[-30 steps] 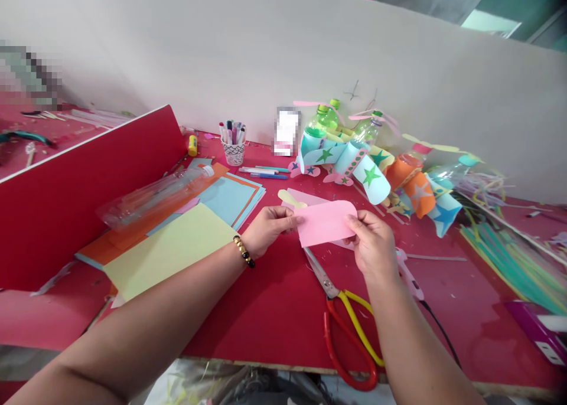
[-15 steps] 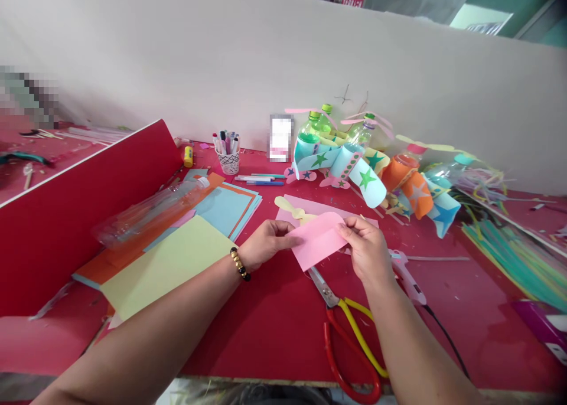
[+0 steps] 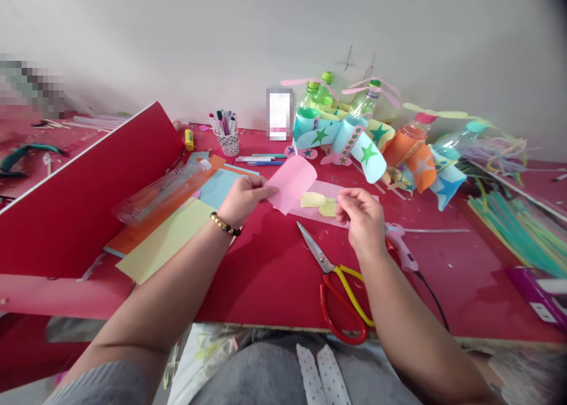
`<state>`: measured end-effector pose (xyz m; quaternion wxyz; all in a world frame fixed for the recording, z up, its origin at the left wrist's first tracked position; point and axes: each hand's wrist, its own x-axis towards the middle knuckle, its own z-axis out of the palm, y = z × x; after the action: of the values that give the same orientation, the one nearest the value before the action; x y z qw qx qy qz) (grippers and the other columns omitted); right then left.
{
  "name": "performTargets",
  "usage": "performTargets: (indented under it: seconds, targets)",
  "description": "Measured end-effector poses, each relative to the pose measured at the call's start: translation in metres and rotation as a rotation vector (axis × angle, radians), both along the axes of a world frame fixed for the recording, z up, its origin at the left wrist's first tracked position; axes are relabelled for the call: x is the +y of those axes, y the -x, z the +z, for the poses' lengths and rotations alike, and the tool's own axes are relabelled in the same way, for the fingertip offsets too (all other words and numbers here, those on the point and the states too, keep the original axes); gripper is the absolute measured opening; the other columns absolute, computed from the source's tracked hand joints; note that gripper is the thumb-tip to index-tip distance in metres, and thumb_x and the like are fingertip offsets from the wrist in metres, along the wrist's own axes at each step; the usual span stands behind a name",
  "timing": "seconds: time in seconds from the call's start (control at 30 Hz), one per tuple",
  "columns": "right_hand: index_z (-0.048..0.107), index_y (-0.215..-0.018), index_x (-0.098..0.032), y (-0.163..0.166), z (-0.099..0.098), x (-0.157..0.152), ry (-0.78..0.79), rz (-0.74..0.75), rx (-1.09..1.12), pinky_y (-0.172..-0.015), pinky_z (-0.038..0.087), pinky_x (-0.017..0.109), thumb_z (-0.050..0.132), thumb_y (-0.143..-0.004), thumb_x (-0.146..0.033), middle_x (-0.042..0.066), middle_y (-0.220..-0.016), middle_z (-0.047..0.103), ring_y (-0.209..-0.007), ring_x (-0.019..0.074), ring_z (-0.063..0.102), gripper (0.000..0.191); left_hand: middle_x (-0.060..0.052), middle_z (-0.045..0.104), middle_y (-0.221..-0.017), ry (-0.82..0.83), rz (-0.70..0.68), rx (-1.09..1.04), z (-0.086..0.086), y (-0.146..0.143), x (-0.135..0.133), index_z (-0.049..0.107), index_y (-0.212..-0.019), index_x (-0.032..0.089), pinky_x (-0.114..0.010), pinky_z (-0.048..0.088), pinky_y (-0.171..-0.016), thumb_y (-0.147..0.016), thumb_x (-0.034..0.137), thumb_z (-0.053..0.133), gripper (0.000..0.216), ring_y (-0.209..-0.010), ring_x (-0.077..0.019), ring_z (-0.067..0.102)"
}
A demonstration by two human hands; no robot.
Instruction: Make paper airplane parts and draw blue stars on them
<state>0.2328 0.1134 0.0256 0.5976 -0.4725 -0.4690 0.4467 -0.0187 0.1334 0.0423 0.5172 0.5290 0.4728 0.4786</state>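
My left hand [image 3: 243, 201] pinches one end of a pink paper piece [image 3: 293, 183] with a rounded far end, holding it up off the table. My right hand [image 3: 361, 216] is apart from that piece, its thumb and fingers drawn together; whether anything is between them I cannot make out. Pale yellow paper cutouts [image 3: 312, 200] lie on a larger pink sheet [image 3: 328, 188], right beside my right fingertips. Below the hands, large scissors [image 3: 326, 265] with one red and one yellow handle rest on the red table.
Bottle planes [image 3: 354, 121] wrapped in coloured paper stand along the wall. At left are paper sheets [image 3: 177, 231], a flattened clear bottle [image 3: 163, 192] and a red board [image 3: 101, 198]. A pen cup [image 3: 228, 142] stands behind. A corded glue gun [image 3: 403, 245] lies right.
My right hand has let go of the pink paper piece and moved apart from it. My left hand has carried the piece up and to the left. The view has tilted down.
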Motion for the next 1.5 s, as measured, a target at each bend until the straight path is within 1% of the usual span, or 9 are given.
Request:
performTargets:
  seconds: [0.33,0.43,0.63,0.73,0.83,0.9,1.03,1.23,1.5]
  targets:
    - [0.065,-0.084,-0.018,-0.002,0.0,-0.001,-0.01,0.002,0.0,-0.041,0.039,0.019,0.072,-0.076,-0.034,-0.004,-0.055,0.059,-0.043,0.0077,0.051,0.019,0.002,0.05,-0.057,-0.008,0.287,0.137,0.051,0.069,-0.009,0.058,-0.057,0.016,-0.022,0.033,-0.05,-0.061,0.029,0.078,0.024,-0.052,-0.007,0.045]
    - [0.065,-0.083,-0.017,-0.001,0.0,-0.003,-0.009,0.007,0.008,-0.041,0.039,0.018,0.072,-0.076,-0.033,-0.004,-0.055,0.059,-0.042,0.0075,0.05,0.019,0.002,0.051,-0.057,0.064,0.338,0.207,0.041,0.093,-0.03,0.06,-0.057,0.016,-0.022,0.034,-0.051,-0.057,0.03,0.08,0.025,-0.053,-0.0079,0.045]
    - [0.066,-0.083,-0.017,0.001,0.001,-0.008,-0.005,0.031,0.0,-0.041,0.04,0.018,0.073,-0.077,-0.032,-0.003,-0.056,0.061,-0.043,0.0077,0.052,0.018,0.002,0.05,-0.052,0.181,0.424,0.458,-0.008,0.127,-0.065,0.063,-0.061,0.016,-0.024,0.033,-0.052,-0.059,0.045,0.076,0.032,-0.051,-0.0103,0.043]
    - [0.067,-0.084,-0.017,0.002,0.0,-0.008,-0.007,0.022,-0.009,-0.041,0.04,0.018,0.073,-0.076,-0.032,-0.004,-0.056,0.061,-0.043,0.0078,0.052,0.019,0.001,0.058,-0.058,0.202,0.447,0.57,-0.023,0.134,-0.071,0.07,-0.084,0.016,-0.025,0.034,-0.053,-0.059,0.051,0.074,0.043,-0.053,-0.0139,0.048]
    - [0.067,-0.084,-0.017,0.001,-0.001,-0.007,-0.018,0.013,-0.011,-0.041,0.041,0.018,0.074,-0.076,-0.031,-0.004,-0.055,0.061,-0.043,0.0075,0.052,0.018,0.001,0.06,-0.059,0.198,0.479,0.736,-0.025,0.138,-0.078,0.069,-0.107,0.019,-0.026,0.032,-0.053,-0.061,0.053,0.074,0.058,-0.056,-0.0181,0.053]
    - [0.067,-0.084,-0.017,0.0,-0.002,-0.007,-0.029,0.001,-0.012,-0.041,0.041,0.018,0.074,-0.077,-0.031,-0.004,-0.055,0.06,-0.043,0.0071,0.052,0.017,-0.004,0.068,-0.076,0.143,0.472,0.979,-0.023,0.14,-0.086,0.062,-0.122,0.022,-0.028,0.037,-0.058,-0.07,0.056,0.067,0.062,-0.068,-0.0227,0.06]
    - [0.067,-0.084,-0.017,-0.003,0.001,-0.007,-0.054,-0.021,-0.021,-0.041,0.041,0.018,0.074,-0.077,-0.032,-0.004,-0.055,0.06,-0.043,0.0075,0.052,0.018,-0.014,0.067,-0.112,-0.117,0.395,1.374,-0.021,0.135,-0.11,0.051,-0.135,0.015,-0.041,0.043,-0.092,-0.09,0.055,0.043,0.06,-0.109,-0.032,0.058]
    - [0.066,-0.086,-0.018,-0.006,0.019,-0.021,-0.096,-0.004,-0.104,-0.043,0.043,0.019,0.071,-0.081,-0.034,-0.003,-0.059,0.06,-0.047,0.0087,0.054,0.017,-0.011,0.062,-0.127,-0.264,0.172,1.391,-0.03,0.106,-0.153,0.053,-0.133,0.017,-0.043,0.044,-0.099,-0.094,0.054,0.043,0.055,-0.118,-0.0296,0.052]
    - [0.065,-0.093,-0.02,-0.03,0.024,-0.08,-0.072,0.126,-0.565,-0.055,0.051,0.023,0.061,-0.088,-0.034,0.001,-0.069,0.065,-0.06,0.0141,0.062,0.015,-0.007,0.058,-0.134,-0.254,0.18,1.514,-0.049,0.088,-0.162,0.058,-0.127,0.024,-0.046,0.048,-0.094,-0.093,0.04,0.05,0.039,-0.117,-0.03,0.053]
